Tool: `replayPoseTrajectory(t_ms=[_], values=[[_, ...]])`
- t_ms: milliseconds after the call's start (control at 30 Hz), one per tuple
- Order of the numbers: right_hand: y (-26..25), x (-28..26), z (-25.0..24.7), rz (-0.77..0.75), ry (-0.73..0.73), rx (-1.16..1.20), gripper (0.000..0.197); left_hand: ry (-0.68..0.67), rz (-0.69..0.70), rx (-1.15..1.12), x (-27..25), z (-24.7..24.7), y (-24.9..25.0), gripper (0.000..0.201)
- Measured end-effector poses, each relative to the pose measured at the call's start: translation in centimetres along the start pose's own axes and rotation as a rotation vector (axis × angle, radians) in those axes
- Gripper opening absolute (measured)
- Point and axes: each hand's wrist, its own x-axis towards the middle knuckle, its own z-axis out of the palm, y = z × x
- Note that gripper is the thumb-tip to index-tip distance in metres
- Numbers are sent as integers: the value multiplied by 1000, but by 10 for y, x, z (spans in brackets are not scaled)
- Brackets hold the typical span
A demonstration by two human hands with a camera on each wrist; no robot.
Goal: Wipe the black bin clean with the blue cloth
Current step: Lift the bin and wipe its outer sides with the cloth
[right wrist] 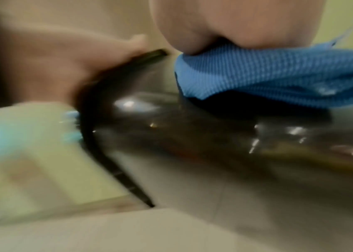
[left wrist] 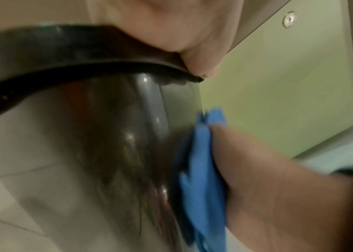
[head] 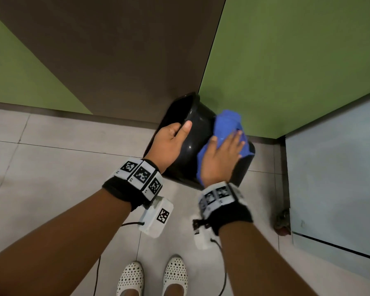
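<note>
The glossy black bin (head: 198, 133) is tipped on its side above the tiled floor, its mouth turned to the left. My left hand (head: 171, 136) grips its rim (left wrist: 80, 63), thumb on the outer wall and fingers curled inside. The blue cloth (head: 225, 127) lies bunched on the bin's outer wall. My right hand (head: 221, 155) presses flat on the cloth with straight fingers. In the left wrist view the cloth (left wrist: 203, 170) sits between that hand and the shiny wall (left wrist: 110, 136). The right wrist view shows the cloth (right wrist: 268, 80) under my palm, blurred.
A brown panel (head: 107, 52) and green walls (head: 297, 60) stand close behind the bin. A pale blue glass panel (head: 338, 167) with a floor fitting (head: 283, 221) is at the right. My white shoes (head: 152, 278) stand on the grey tiles (head: 51, 167) below.
</note>
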Motion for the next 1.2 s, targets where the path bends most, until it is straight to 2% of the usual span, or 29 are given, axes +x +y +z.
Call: replayPoseTrajectory(t_ms=[100, 167, 233, 300, 367, 400, 467, 533, 567, 667, 733, 833, 867, 967, 1100, 1133, 1200], values=[[-16, -27, 16, -215, -43, -25, 72, 41, -53, -46, 0, 0, -1, 49], [-9, -24, 16, -251, -84, -36, 73, 39, -87, -62, -1, -5, -2, 58], [8, -12, 12, -184, -89, -29, 68, 3, -98, -59, -3, -13, -5, 62], [29, 2, 4, -24, -32, -12, 64, -34, -93, -50, -5, -22, -7, 63], [48, 15, -8, 166, -5, 121, 60, -65, -96, -53, -8, -28, -9, 66], [53, 19, -15, 261, -22, 241, 57, -84, -98, -59, -9, -30, -10, 62], [61, 24, -25, 393, -83, 439, 54, -130, -105, -32, -11, -33, -9, 42], [67, 25, -29, 426, -60, 508, 52, -233, -118, 6, -8, -34, -6, 30], [70, 26, -29, 438, -23, 528, 51, -305, -125, 33, -6, -36, -3, 30], [83, 22, -27, 457, 47, 559, 47, -492, -142, 103, -2, -40, 5, 47], [88, 17, -24, 448, 58, 574, 47, -553, -208, 98, -3, -40, 8, 43], [89, 9, -19, 417, 102, 600, 44, -493, -337, -67, -6, -38, 11, 26], [88, 7, -17, 402, 112, 603, 42, -463, -384, -143, -6, -37, 12, 29], [87, 4, -16, 341, 126, 589, 39, -391, -496, -290, -1, -37, 16, 55], [90, 3, -17, 265, 116, 516, 37, -305, -500, -136, 8, -37, 6, 90], [91, 2, -17, 250, 108, 501, 36, -284, -508, -159, 8, -38, 2, 90], [90, -1, -17, 227, 82, 468, 34, -242, -550, -250, 4, -37, -3, 71]])
